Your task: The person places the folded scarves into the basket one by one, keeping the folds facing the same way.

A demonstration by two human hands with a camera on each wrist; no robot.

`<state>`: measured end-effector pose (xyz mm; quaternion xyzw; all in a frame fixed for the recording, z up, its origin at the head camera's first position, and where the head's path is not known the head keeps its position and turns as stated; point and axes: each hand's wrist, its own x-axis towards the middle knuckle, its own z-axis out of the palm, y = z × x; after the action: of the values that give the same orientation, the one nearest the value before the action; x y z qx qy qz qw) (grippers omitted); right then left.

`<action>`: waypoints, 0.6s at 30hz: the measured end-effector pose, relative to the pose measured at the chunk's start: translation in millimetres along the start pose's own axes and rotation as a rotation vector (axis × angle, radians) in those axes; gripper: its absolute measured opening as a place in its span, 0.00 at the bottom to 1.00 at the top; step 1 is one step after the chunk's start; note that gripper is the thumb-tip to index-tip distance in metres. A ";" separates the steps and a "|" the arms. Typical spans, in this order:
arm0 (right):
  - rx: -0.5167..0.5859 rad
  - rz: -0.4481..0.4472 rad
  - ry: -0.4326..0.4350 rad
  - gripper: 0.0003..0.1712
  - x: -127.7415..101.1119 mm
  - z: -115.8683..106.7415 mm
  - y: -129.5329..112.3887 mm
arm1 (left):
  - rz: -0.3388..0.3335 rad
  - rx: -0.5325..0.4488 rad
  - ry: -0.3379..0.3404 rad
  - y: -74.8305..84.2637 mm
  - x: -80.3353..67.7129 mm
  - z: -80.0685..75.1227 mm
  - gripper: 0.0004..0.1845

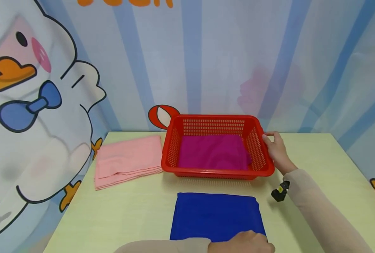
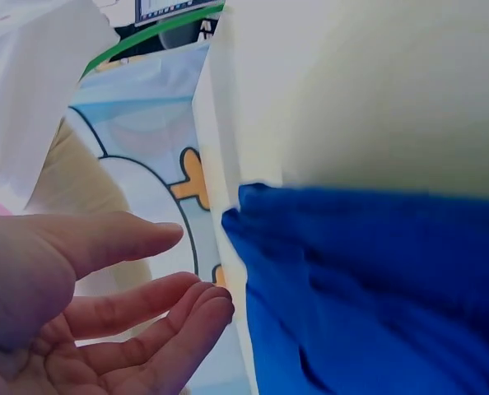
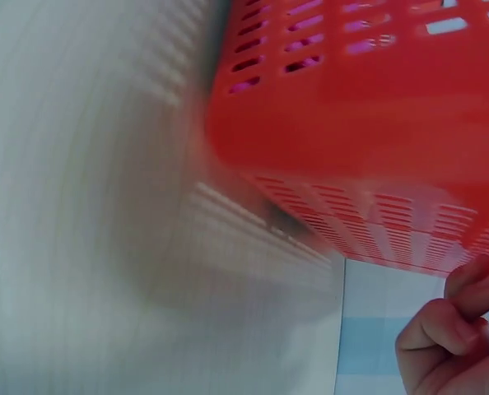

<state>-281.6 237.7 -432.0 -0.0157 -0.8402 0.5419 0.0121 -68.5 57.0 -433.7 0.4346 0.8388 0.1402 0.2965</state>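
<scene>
One red basket (image 1: 217,147) stood toward the back of the pale surface (image 1: 317,158), and the right hand (image 1: 276,147) gripped its right rim, fingers (image 3: 454,317) curled at the far corner. Inside the basket lay a magenta cloth (image 1: 214,151), spread across its floor. Just in front of the basket, apart from it, a folded blue cloth (image 1: 216,216) lay flat near the front edge of the surface. The left hand (image 1: 242,242) was at that cloth's near edge; in the left wrist view its fingers (image 2: 146,309) were relaxed and nearly straight, holding nothing, just beside the cloth's corner. A folded pink towel (image 1: 127,160) lay to the left of the basket, close to its side. A cartoon duck backdrop (image 1: 32,88) stood behind the surface.
</scene>
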 end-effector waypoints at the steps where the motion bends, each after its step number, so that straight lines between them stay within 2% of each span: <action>1: 0.020 0.015 -0.004 0.32 1.1 -0.6 0.3 | 0.010 0.022 0.018 -1.3 -1.6 -2.6 0.10; 5: 0.098 0.067 -0.031 0.33 4.6 -4.4 0.5 | 0.001 0.064 0.052 -7.9 -3.7 -11.0 0.14; 9: 0.172 0.102 -0.047 0.33 4.7 -8.9 1.6 | -0.058 -0.003 0.054 -12.7 -6.9 -13.1 0.16; 13: 0.205 0.119 -0.045 0.32 1.5 -11.3 3.4 | -0.087 -0.035 0.095 -16.8 -12.3 -15.5 0.15; 18: 0.216 0.114 -0.046 0.32 -3.4 -13.2 4.4 | -0.082 -0.023 0.156 -25.4 -18.7 -18.4 0.13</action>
<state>-277.6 251.4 -430.5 -0.0495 -0.7749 0.6291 -0.0365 -87.9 27.4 -424.8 0.3842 0.8748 0.1711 0.2406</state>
